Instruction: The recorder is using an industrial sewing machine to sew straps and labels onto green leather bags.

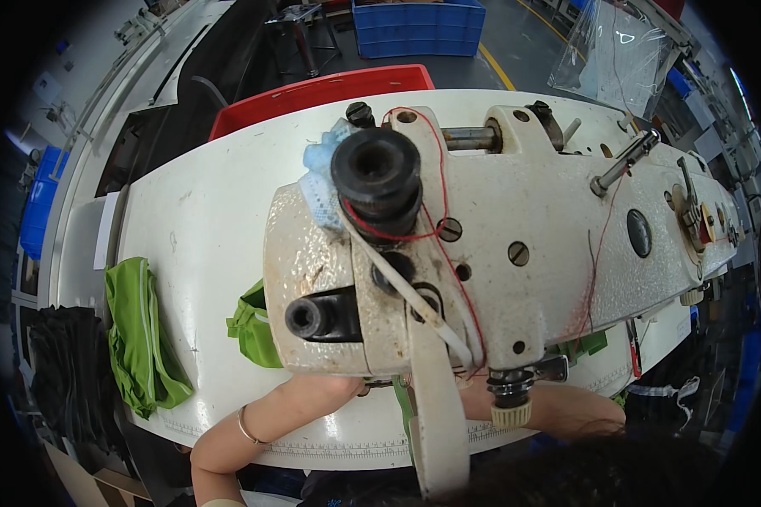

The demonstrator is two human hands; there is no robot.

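A cream-white sewing machine head (550, 220) fills the middle and hides most of the work beneath it. My left hand (336, 387) reaches under its left end, a thin bangle round the forearm; the fingers are out of sight. From the right, my right hand (479, 400) comes in behind the thread tension knob (511, 414), its fingers covered too. Green cloth (257, 328) sticks out left of the machine, and a narrow green strip (404, 409) shows between the hands. A wide cream band (440, 422) hangs down the front. Red thread (442, 169) loops round the black post on top.
On the white table (186, 211), a folded green piece with white piping (144, 338) lies at the left. Beside it hangs a black cloth stack (72, 380). Behind stand a red bin (330, 89) and a blue crate (418, 29). Red-handled scissors (634, 351) lie at the right.
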